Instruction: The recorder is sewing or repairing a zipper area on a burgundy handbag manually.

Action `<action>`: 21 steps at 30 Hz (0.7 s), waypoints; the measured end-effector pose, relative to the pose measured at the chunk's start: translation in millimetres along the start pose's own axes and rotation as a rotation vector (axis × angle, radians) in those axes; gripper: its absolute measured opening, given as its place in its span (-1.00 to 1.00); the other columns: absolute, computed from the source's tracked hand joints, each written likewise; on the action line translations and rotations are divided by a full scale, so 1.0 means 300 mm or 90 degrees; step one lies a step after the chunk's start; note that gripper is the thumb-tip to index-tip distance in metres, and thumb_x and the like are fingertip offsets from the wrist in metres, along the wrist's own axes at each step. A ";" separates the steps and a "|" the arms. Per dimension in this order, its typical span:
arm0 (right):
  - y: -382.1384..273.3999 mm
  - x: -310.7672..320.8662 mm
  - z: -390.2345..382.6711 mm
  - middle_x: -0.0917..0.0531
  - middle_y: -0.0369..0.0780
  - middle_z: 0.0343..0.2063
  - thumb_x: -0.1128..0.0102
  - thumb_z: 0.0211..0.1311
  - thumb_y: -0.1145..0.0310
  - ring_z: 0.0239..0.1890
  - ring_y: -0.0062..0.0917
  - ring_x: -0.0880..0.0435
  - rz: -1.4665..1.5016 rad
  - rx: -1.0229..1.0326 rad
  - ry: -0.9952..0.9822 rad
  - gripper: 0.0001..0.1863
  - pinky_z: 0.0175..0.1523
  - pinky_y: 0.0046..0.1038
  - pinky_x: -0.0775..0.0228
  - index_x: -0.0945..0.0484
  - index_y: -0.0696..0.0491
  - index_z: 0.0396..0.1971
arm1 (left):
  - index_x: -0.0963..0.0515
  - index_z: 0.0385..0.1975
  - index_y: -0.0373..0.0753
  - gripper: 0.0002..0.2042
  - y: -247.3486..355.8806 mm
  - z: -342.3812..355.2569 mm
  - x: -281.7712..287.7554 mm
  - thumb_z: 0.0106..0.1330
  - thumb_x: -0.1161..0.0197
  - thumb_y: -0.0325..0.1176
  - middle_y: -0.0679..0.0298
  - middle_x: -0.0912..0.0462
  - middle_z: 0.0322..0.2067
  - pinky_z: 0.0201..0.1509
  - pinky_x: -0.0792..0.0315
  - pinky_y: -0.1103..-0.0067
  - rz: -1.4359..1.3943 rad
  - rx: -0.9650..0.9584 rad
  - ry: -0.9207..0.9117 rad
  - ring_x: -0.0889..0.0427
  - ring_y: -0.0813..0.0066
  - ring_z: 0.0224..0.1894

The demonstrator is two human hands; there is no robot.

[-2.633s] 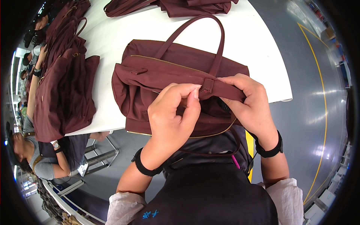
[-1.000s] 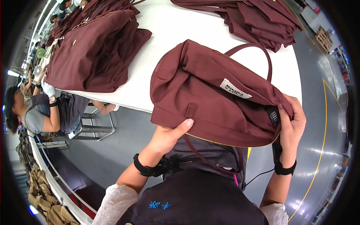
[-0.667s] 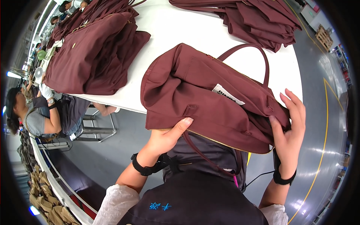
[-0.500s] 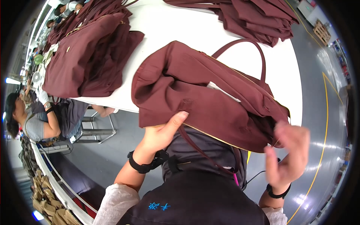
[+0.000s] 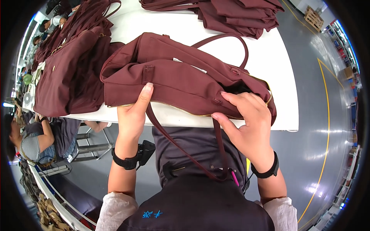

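A maroon fabric handbag [image 5: 173, 82] lies on its side at the table's near edge, with a gold zipper along its front rim and its mouth partly open. My left hand [image 5: 133, 111] grips the bag's near left edge, thumb on top beside a stitched loop and fingers hidden underneath. At the near right rim my right hand [image 5: 248, 119] is bent around the fabric, thumb by the zipper and forefinger by a small oval loop. One handle [image 5: 185, 150] hangs down over my lap; the other lies on the table behind. A white label [image 5: 190, 65] shows inside.
A pile of similar maroon bags [image 5: 71, 81] fills the left of the white table [image 5: 162, 23]. More maroon pieces [image 5: 239, 17] are stacked at the far side. A seated person [image 5: 34, 142] is at the left, near a metal stool [image 5: 90, 146]. Grey floor [image 5: 308, 96] borders the right.
The bag has shifted left and now lies flatter. My right hand, raised and blurred at the bag's right end before, has come in onto its near rim. My left hand still holds the left edge.
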State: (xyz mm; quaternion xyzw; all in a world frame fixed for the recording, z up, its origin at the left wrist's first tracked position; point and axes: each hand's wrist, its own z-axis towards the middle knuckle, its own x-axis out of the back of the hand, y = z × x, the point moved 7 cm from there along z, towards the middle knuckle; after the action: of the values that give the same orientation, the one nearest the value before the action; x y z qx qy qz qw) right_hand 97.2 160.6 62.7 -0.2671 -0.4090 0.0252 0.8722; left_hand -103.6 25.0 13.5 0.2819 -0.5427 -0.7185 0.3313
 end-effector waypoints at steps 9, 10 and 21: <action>0.039 -0.035 0.040 -0.57 -0.23 -0.60 -0.41 -0.13 0.50 -0.51 -0.38 -0.53 0.138 -0.058 0.046 -0.84 -0.34 -0.41 -0.28 -0.64 0.10 -0.47 | -0.51 -0.08 -0.33 -0.75 -0.007 -0.014 0.026 0.31 -0.24 -0.38 0.33 -0.59 -0.20 0.03 -0.39 0.57 -0.037 0.039 0.050 -0.53 0.59 -0.17; 0.033 -0.035 0.042 -0.57 -0.23 -0.60 -0.41 -0.13 0.50 -0.51 -0.38 -0.53 0.141 -0.053 0.046 -0.84 -0.34 -0.41 -0.28 -0.64 0.10 -0.47 | -0.51 -0.08 -0.33 -0.75 -0.010 -0.027 0.044 0.31 -0.24 -0.38 0.33 -0.59 -0.20 0.03 -0.39 0.57 -0.036 0.035 0.054 -0.53 0.59 -0.17; 0.018 -0.044 0.035 -0.61 -0.26 -0.58 -0.39 -0.09 0.54 -0.51 -0.43 -0.55 0.181 -0.050 0.079 -0.87 -0.31 -0.46 -0.31 -0.63 0.10 -0.47 | -0.35 0.18 -0.25 -0.46 -0.102 -0.183 -0.071 0.35 -0.04 0.02 0.07 -0.40 0.19 0.32 -0.20 0.20 -0.747 0.247 -0.172 -0.33 0.16 0.25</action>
State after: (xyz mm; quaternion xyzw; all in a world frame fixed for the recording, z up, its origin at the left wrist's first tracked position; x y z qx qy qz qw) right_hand 81.7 166.5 56.2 -0.3570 -0.3135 0.1156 0.8723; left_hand -53.6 15.0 -28.9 0.4945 -0.4552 -0.6982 -0.2466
